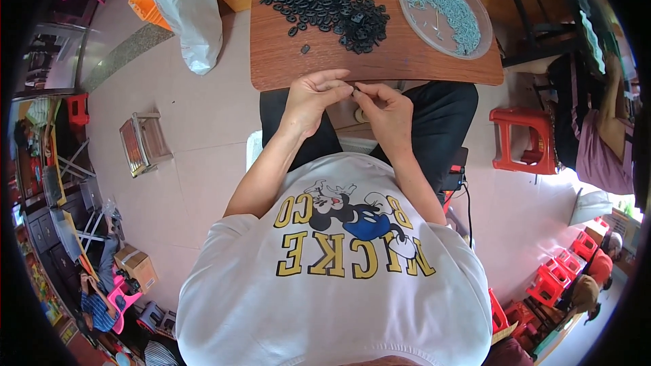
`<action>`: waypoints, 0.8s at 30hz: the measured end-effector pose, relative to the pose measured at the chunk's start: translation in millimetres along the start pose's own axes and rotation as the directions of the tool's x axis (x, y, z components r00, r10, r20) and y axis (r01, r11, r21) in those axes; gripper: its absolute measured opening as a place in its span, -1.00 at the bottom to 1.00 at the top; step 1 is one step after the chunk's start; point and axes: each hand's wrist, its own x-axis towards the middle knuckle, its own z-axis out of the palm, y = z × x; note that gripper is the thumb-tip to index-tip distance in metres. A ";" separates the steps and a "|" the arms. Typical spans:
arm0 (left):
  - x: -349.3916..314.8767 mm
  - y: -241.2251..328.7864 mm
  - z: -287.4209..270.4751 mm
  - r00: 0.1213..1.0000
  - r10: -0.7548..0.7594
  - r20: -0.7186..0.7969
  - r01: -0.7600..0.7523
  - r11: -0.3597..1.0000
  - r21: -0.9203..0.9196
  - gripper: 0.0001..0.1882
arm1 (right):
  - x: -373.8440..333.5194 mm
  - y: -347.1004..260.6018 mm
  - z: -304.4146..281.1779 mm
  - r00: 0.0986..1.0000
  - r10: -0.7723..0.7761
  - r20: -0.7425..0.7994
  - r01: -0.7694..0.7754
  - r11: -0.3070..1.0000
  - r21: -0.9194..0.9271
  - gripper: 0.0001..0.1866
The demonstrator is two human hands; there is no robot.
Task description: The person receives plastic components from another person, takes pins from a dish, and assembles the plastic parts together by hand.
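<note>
Both hands meet just in front of the table's near edge, above my lap. Between thumb and fingertips my left hand (313,100) pinches a small black part (354,91), mostly covered by the fingers. My right hand (392,116) is closed at the same spot, its thumb and forefinger tips on that part. Beyond the hands, a heap of small black plastic pieces (319,0) is spread over the brown table (400,68). One single black piece (305,49) lies apart from the heap, nearer to me. Right of it stands a round clear tray (424,30) holding many small silvery screws or pins (458,17).
A white plastic bag (186,13) and an orange crate (146,7) stand left of the table. A red stool (522,139) is on the right, beside a seated person (603,142). A small metal-framed stool (146,142) stands on the floor at left.
</note>
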 end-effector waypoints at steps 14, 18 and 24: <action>65.5 52.4 -61.3 0.730 0.683 -0.022 -0.135 0.177 0.975 -0.78 | 29.1 -4.6 -5.2 0.989 0.105 0.102 -0.139 0.885 0.445 -0.86; 68.4 48.2 -62.0 0.757 0.653 -0.018 -0.151 0.202 0.968 -0.79 | 39.1 -2.5 -6.3 0.986 0.082 0.145 -0.141 0.875 0.464 -0.87; 62.9 39.1 -67.1 0.848 0.455 -0.273 -0.150 0.699 0.699 -0.81 | 59.5 -11.0 -6.7 0.958 0.133 0.255 -0.238 0.862 0.447 -0.86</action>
